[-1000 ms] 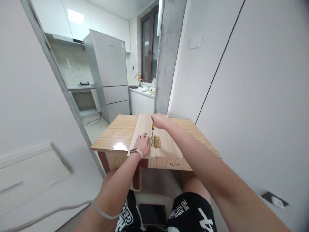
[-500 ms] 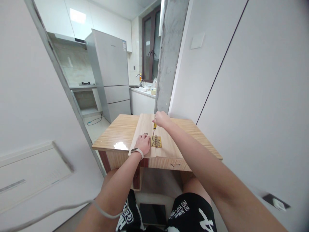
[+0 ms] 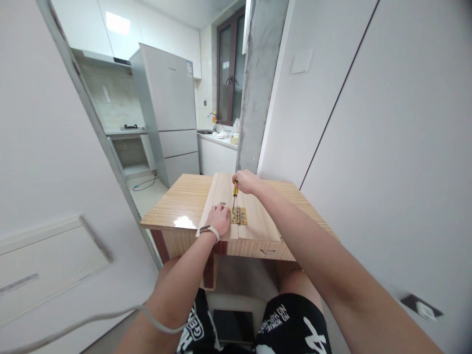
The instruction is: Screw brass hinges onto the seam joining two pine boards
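Note:
My right hand (image 3: pixel 246 181) grips the yellow handle of a screwdriver (image 3: pixel 235 190), held nearly upright. Its shaft runs down to the left leaf of a brass-coloured hinge (image 3: pixel 242 216); the exact contact at the tip is too small to make out. The hinge lies unfolded across the seam between two pale wooden boards, a left one (image 3: pixel 218 189) and a right one (image 3: pixel 258 221). Just left of the hinge, my left hand (image 3: pixel 220 220) rests on the left board with its fingers laid down flat. Small dark metal pieces, apparently screws (image 3: pixel 223 203), lie beyond its fingertips.
Under the boards stands a wood-grain desk (image 3: pixel 184 196) with a drawer handle (image 3: pixel 267 251) at its front. A grey cable (image 3: pixel 110 313) crosses by my left forearm. A white wall rises close on the right, and a fridge (image 3: pixel 173 93) stands behind.
My right hand has shifted slightly left and its grip around the screwdriver handle has turned. The left hand, hinge and boards stay where they were.

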{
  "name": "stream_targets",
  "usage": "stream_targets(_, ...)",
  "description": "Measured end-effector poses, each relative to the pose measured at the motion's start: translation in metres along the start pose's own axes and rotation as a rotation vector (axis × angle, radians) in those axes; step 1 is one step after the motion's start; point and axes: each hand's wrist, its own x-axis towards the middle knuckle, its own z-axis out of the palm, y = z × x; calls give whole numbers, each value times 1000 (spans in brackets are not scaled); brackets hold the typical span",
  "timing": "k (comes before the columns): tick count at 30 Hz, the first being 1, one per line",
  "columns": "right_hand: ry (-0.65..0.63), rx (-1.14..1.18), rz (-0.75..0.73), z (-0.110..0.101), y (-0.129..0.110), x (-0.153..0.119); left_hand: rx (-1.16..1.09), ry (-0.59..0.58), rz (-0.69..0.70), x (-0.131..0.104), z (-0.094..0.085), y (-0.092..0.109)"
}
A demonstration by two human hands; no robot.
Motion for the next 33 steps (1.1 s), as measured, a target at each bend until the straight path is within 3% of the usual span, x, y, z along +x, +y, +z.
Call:
stream_targets(12, 32, 52, 216, 2, -14, -6, -3, 2, 4, -2, -2, 2)
stream_targets(19, 7, -4, 152, 0, -13, -4, 0, 8, -1, -1, -2, 2)
stream_targets(26, -19, -25, -40, 2, -1, -2, 1, 16, 11, -1, 0, 0)
stream_targets(33, -2, 2, 86, 2, -8, -6, -6, 16, 9, 0, 1, -1)
